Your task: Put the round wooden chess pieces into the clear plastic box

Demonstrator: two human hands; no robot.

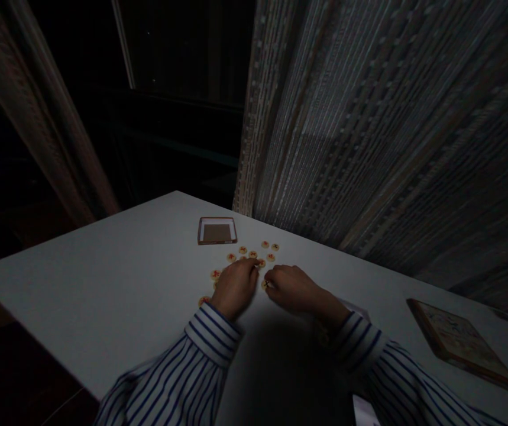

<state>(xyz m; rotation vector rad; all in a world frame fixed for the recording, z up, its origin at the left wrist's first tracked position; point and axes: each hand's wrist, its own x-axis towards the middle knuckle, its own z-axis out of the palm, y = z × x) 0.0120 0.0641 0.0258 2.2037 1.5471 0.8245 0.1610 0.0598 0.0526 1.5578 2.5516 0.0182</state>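
Round pale wooden game pieces with red or black marks lie in a loose cluster on the white table, among them a red-marked piece (215, 274) left of my left hand. My left hand (236, 287) is closed, its fingertips at a red-marked piece (261, 263). My right hand (295, 288) is closed too, with thumb and fingers around a piece with a black mark (265, 285). Beyond the hands are a red-marked piece (265, 244) and a black-marked piece (275, 247). My left hand partly covers several pieces.
A shallow framed box (217, 231) with a brown panel sits beyond the pieces. On the right lies a flat wooden-edged box (462, 343) with a patterned top. A lit screen (363, 410) shows at the bottom edge. Curtains (316, 130) hang behind the white table (116, 266). The room is dim.
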